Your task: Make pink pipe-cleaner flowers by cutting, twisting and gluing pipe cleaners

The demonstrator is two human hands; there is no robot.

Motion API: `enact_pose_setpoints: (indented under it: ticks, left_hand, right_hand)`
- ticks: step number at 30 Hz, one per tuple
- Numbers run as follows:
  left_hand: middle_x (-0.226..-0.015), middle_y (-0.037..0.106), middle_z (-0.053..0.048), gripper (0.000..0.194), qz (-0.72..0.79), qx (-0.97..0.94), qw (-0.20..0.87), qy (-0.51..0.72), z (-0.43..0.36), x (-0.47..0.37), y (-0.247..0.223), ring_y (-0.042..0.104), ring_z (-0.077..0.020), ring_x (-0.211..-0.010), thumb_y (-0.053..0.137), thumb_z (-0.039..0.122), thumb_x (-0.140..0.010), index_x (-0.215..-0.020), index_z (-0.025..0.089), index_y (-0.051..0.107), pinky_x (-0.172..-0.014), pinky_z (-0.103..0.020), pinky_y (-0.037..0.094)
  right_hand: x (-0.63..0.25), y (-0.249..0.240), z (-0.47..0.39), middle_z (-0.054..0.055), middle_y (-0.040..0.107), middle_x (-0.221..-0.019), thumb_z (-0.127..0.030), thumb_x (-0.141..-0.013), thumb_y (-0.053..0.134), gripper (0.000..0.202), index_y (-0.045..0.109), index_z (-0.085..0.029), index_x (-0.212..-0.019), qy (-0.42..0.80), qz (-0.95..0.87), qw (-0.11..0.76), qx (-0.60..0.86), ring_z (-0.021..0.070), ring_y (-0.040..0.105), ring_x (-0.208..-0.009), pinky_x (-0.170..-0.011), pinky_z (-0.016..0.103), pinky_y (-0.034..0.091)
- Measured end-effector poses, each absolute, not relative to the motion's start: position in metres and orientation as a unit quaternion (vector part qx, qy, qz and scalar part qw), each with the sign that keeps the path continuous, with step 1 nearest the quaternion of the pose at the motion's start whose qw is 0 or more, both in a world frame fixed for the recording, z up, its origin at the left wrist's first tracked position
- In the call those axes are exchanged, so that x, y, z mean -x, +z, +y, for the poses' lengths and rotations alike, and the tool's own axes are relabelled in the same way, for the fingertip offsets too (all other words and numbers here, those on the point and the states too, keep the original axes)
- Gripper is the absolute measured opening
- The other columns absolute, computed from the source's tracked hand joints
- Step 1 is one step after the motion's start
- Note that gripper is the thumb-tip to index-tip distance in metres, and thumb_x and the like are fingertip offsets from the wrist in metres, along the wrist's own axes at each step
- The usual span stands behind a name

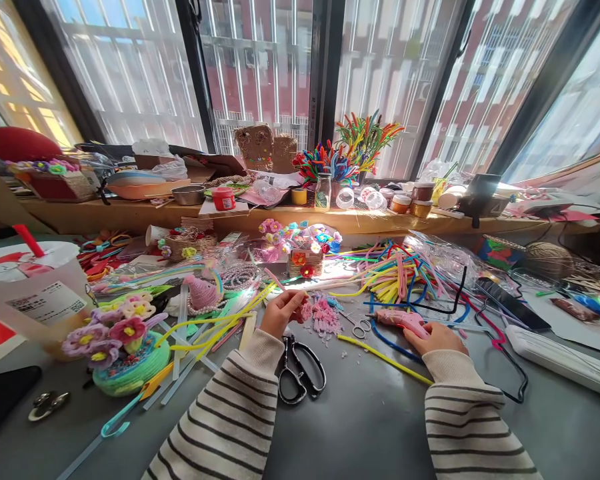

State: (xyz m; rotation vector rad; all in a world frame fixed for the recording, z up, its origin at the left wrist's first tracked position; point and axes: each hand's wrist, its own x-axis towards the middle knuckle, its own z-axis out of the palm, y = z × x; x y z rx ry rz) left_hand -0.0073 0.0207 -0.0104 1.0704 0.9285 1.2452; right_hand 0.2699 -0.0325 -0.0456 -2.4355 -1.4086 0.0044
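Observation:
My left hand (283, 313) is closed in a pinch on a small pink fuzzy piece (307, 309), which looks like pipe cleaner. Just right of it lies a heap of pink fuzzy pieces (325, 315). My right hand (441, 339) grips a pink hot glue gun (399, 319), its nozzle pointing left toward the heap. Small silver scissors (360, 325) lie between the hands. Black-handled scissors (301, 373) rest below my left hand, partly hidden by it. A yellow pipe cleaner (385, 360) runs across the table in front of my right hand.
At left stand a drink cup (35, 300) and a green round base with fuzzy flowers (130, 373). A flower box (305, 261) sits at the back, beside piled pipe cleaners (395, 273). A phone (513, 304) and white power strip (560, 360) lie right. Jars line the sill (280, 217).

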Motion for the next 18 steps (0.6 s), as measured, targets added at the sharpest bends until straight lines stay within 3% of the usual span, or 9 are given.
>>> enact_pose_setpoints:
  ticks: [12, 18]
  left_hand:
    - [-0.053, 0.056, 0.003, 0.013, 0.383, -0.332, 0.666, 0.548, 0.022, 0.011, -0.005, 0.050, -0.0040, -0.042, 0.063, 0.024, -0.056, -0.064, 0.015, 0.060, -0.040, -0.014, 0.043]
    - [-0.051, 0.058, 0.002, 0.010, 0.369, -0.314, 0.672, 0.560, 0.024, 0.009, -0.008, 0.053, -0.0051, -0.043, 0.063, 0.018, -0.056, -0.063, 0.012, 0.058, -0.042, -0.014, 0.045]
  right_hand:
    - [-0.264, -0.032, -0.039, 0.006, 0.059, -0.067, -0.052, -0.057, 0.044, 0.046, 0.057, -0.014, -0.079, -0.016, -0.452, 0.273, 0.849, 0.0206, 0.054, -0.060, -0.056, 0.029, 0.039]
    - [-0.249, -0.020, -0.038, 0.006, 0.056, -0.059, -0.058, -0.057, 0.041, 0.049, 0.058, -0.014, -0.072, -0.053, -0.483, 0.325, 0.811, 0.0199, 0.051, -0.055, -0.052, 0.028, 0.038]
